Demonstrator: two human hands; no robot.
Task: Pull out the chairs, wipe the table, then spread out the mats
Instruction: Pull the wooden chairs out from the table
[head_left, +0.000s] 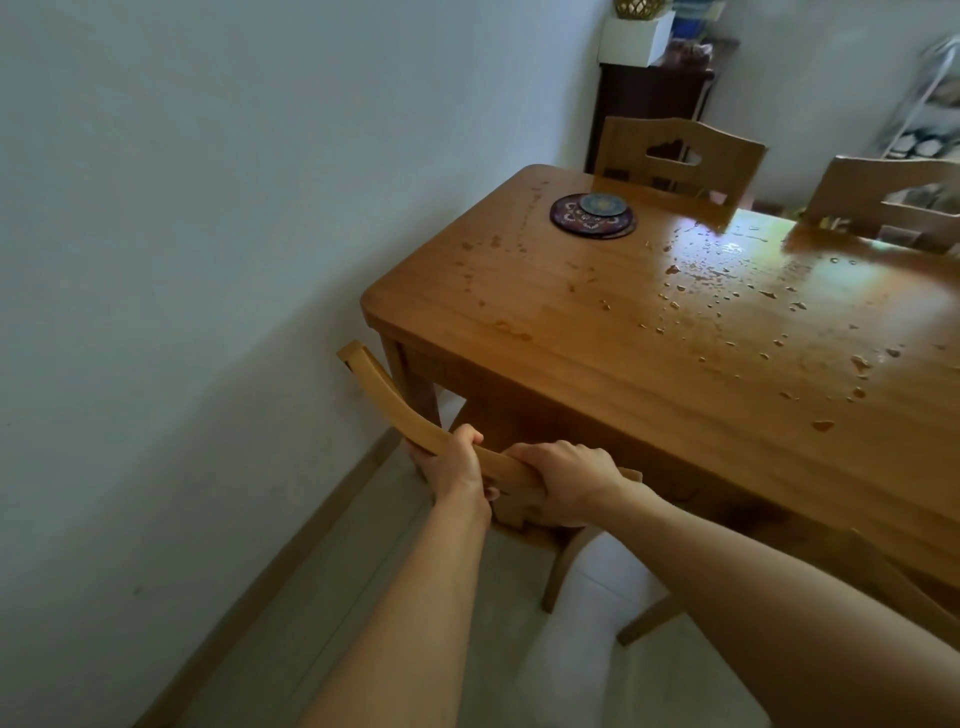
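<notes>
White wall runs down the left, with the chair (395, 410) at the desk's (649, 364) near-left corner, its seat tucked under. Both hands grasp its curved top rail: left hand (453, 465), then right hand (563, 480) just beside it. A straight, even pull back should keep the legs from catching. Further right, water drops spot the desk; the stacked mats (593, 215) sit near its far-left corner.

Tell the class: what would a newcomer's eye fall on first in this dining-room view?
Both hands, left hand and right hand, grip the curved top rail of the near chair at the table's end. Water droplets glisten across the wooden table, and a stack of round patterned mats sits near its far corner.
</notes>
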